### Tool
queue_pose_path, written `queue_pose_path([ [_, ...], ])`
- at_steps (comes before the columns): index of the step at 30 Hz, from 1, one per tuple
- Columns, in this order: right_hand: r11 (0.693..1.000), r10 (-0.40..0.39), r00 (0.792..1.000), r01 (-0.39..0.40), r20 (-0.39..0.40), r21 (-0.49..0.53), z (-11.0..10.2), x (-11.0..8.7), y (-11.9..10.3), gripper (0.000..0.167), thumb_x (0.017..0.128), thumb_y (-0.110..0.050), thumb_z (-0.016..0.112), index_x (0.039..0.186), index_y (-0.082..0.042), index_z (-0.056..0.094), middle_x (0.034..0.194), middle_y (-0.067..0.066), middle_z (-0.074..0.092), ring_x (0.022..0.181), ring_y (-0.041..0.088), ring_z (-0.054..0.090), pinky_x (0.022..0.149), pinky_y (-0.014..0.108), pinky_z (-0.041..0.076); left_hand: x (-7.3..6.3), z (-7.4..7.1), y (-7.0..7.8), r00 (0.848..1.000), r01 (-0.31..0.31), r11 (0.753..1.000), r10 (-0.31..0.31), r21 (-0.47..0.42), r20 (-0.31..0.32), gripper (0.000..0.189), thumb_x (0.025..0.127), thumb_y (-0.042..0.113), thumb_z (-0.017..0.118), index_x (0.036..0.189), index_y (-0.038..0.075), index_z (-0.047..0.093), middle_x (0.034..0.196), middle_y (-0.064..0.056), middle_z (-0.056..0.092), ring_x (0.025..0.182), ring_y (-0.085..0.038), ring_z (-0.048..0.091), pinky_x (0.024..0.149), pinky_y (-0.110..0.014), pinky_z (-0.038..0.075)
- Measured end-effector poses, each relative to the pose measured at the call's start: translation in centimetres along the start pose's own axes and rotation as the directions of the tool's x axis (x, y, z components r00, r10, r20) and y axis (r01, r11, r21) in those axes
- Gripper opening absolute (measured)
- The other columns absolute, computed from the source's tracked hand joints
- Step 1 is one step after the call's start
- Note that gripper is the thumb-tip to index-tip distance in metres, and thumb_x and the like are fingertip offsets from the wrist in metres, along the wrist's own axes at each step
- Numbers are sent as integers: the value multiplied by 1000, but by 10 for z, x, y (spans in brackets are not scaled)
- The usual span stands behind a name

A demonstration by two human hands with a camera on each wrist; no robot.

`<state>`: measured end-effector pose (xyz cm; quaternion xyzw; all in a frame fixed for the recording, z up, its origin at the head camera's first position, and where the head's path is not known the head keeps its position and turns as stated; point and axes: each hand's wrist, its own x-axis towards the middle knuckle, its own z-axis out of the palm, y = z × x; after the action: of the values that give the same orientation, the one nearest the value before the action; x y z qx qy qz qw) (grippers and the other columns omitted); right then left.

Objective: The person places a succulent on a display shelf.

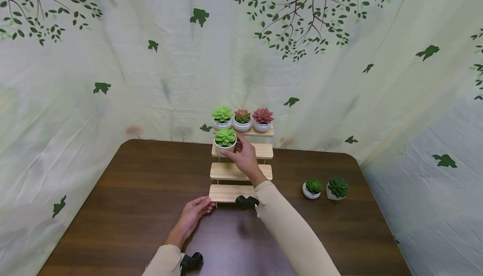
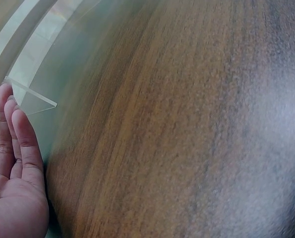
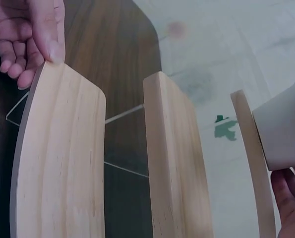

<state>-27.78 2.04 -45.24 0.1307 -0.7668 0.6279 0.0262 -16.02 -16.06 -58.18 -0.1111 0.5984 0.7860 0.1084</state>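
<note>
My left hand (image 1: 194, 214) pinches the near left corner of the pale wooden four-step stand (image 1: 230, 193), presumably steadying it on the dark brown wooden counter (image 1: 151, 183). Right, two dark-green succulents in white pots (image 1: 312, 188) stand clear. My right hand (image 1: 246, 158) pinches a bright-green succulent in a round white pot (image 1: 225, 139) from its right, probably leaving its base free, at the second-highest step's left end; I can't tell whether it's resting. Three potted succulents (image 1: 242, 118) crowd the top step behind.

Table (image 1: 143, 192), dark brown wood grain. Upon it: tiered stand (image 1: 226, 171), pale wood, middle to far; at right, round-potted green succulent (image 1: 312, 187) and, just beside it, dark green succulent (image 1: 338, 188).
</note>
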Motion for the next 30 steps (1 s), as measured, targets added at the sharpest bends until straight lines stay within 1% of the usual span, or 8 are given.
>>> queue_pose_path([
  [4,1000,4,1000,-4,-1,1,5,1,-1,65,78,-12,81,134,-2,50,127,18,58,116,28,58,96,32,48,1,0,-1,1000,-6,1000,6,-5,3,20,97,7,56,108,-9,60,85,-4,69,77,-12,63,73,-24,53],
  [7,1000,8,1000,-8,0,-5,8,2,-2,64,79,-11,80,134,-3,50,128,18,58,118,27,57,97,31,47,1,0,-1,1000,-7,1000,7,-11,0,19,97,6,56,108,-8,60,84,-4,69,77,-12,63,73,-24,53],
  [10,1000,21,1000,-21,-5,-7,10,1,-3,64,79,-11,80,135,-4,49,129,17,57,119,26,56,98,30,46,1,0,-1,1000,-16,1000,16,-11,10,18,97,7,56,107,-7,60,84,-3,69,77,-12,63,73,-23,53],
  [19,999,19,1000,-19,-3,37,13,0,-2,64,78,-9,81,134,-4,50,129,16,58,120,25,56,98,31,46,-2,-1,-2,998,-49,999,49,-17,25,13,96,8,58,102,-3,63,83,-2,70,76,-11,64,72,-23,53],
  [23,999,12,1000,-12,-1,49,15,1,-1,63,78,-10,81,133,-4,51,130,16,58,120,26,56,98,31,46,-1,-1,-2,999,-41,999,41,-18,22,13,96,8,58,102,-2,63,82,-2,69,76,-11,64,72,-23,53],
  [25,998,14,1000,-14,-3,58,15,1,0,63,78,-9,81,133,-3,51,130,17,58,120,27,56,99,32,46,-1,-1,-2,999,-39,999,39,-10,19,14,96,8,57,103,-4,62,83,-2,69,76,-11,64,72,-23,53],
  [30,998,16,1000,-14,-20,60,16,0,0,70,76,-8,82,136,-1,47,133,18,55,122,28,54,101,32,43,0,0,-2,1000,-19,1000,19,-10,7,17,97,7,57,106,-6,61,84,-3,69,77,-12,63,72,-23,53],
])
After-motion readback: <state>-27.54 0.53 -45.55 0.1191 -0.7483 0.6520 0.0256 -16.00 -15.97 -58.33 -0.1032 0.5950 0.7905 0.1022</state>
